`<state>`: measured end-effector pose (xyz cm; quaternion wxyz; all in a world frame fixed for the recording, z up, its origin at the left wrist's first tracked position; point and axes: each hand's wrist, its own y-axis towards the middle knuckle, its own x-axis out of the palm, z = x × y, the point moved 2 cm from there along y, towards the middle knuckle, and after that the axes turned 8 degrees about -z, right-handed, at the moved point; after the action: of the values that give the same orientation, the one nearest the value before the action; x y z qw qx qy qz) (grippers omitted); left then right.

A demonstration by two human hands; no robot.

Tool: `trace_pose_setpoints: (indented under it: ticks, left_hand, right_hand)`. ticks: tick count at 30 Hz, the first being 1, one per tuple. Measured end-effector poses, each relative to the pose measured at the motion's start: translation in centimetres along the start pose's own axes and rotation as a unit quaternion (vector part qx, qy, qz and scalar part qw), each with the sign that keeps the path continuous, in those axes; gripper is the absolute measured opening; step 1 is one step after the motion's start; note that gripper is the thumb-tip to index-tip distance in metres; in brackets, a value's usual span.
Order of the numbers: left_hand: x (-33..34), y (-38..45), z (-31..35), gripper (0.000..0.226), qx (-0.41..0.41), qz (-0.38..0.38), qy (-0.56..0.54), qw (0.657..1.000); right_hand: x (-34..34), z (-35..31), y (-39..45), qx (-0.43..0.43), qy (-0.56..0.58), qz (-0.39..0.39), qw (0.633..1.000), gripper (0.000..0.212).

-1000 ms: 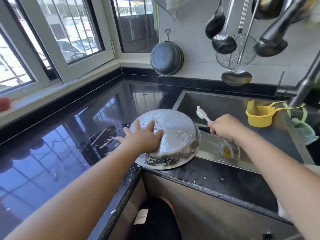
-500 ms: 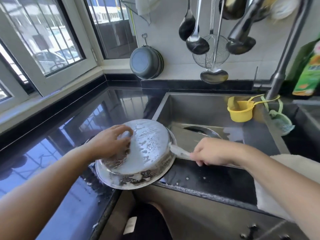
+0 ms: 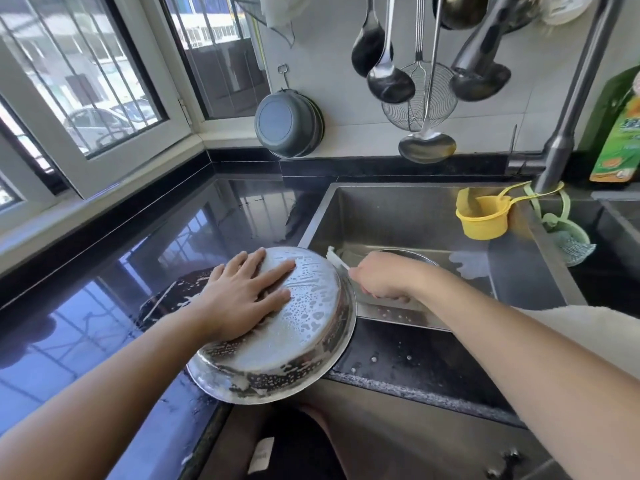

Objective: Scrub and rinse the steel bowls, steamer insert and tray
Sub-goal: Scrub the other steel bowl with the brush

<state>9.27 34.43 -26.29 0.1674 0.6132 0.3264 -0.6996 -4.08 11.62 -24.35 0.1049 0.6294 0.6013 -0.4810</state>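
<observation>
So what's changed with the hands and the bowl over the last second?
The left hand, curled over the upturned steel bowl half a second ago, now presses flat on its soapy base. The right hand keeps gripping the white brush at the bowl's sink-side rim.

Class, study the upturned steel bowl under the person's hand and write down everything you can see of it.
The steel bowl is round, shallow and shiny, turned upside down with its base facing up. Suds and water beads cover the base and side wall. It lies tilted on the corner of the black counter, its rim reaching past the counter's front edge and over the sink edge. The left hand presses flat on the base with straight fingers. The white brush, gripped by the right hand, is at its far rim.
</observation>
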Motion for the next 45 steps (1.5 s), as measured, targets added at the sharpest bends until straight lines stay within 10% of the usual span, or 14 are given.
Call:
trace_pose_setpoints:
  ticks: [16,21,33,39,45]
  left_hand:
    - [-1.9,-3.5,7.0,0.053,-0.057,0.041,-0.019,0.997]
    - [2.9,-9.3,10.7,0.104,0.020,-0.016,0.075,0.997]
    - [-0.4,-8.6,9.3,0.065,0.065,0.286,0.209,0.933]
    - [-8.7,-5.8,6.8,0.067,0.032,0.378,0.111,0.918]
    - [-14.0,-4.9,3.7,0.054,-0.110,0.432,-0.307,0.841]
  right_hand:
    - [-0.6,3.6,0.1,0.060,0.097,0.017,0.993,0.039]
    - [0.6,9.6,0.5,0.048,0.314,0.056,0.947,0.039]
    - [0.2,11.3,-0.1,-0.045,0.540,0.010,0.841,0.037]
    - [0.2,11.4,-0.1,-0.030,0.549,0.023,0.835,0.036]
    - [0.2,11.3,-0.2,-0.031,0.544,0.028,0.838,0.036]
